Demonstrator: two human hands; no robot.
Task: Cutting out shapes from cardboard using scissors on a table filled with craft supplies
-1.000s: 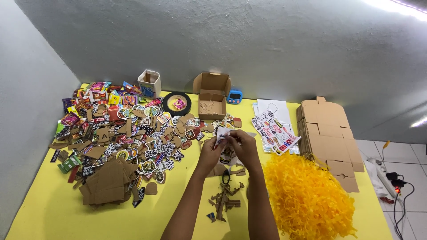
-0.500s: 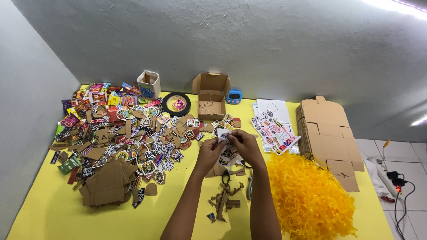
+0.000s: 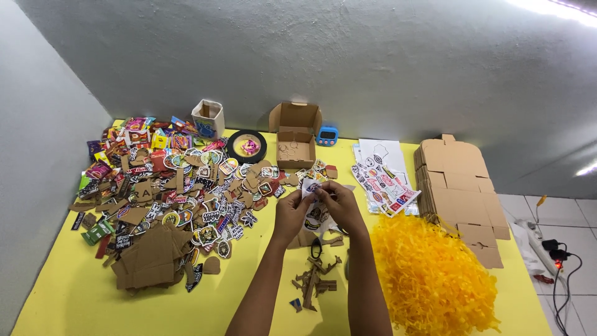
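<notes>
both hands (image 3: 317, 208) pinch a white sticker sheet (image 3: 314, 214) above cardboard scraps (image 3: 313, 280).

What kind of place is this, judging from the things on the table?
Probably a small home craft or packing workspace: a yellow table holds a pile of stickers, flat cardboard boxes and yellow paper shred. Both hands hold a sticker sheet.

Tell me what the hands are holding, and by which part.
Both hands, left hand and right hand, pinch a white sticker sheet by its top edge, fingertips meeting there. The rest of the sheet hangs below.
</notes>
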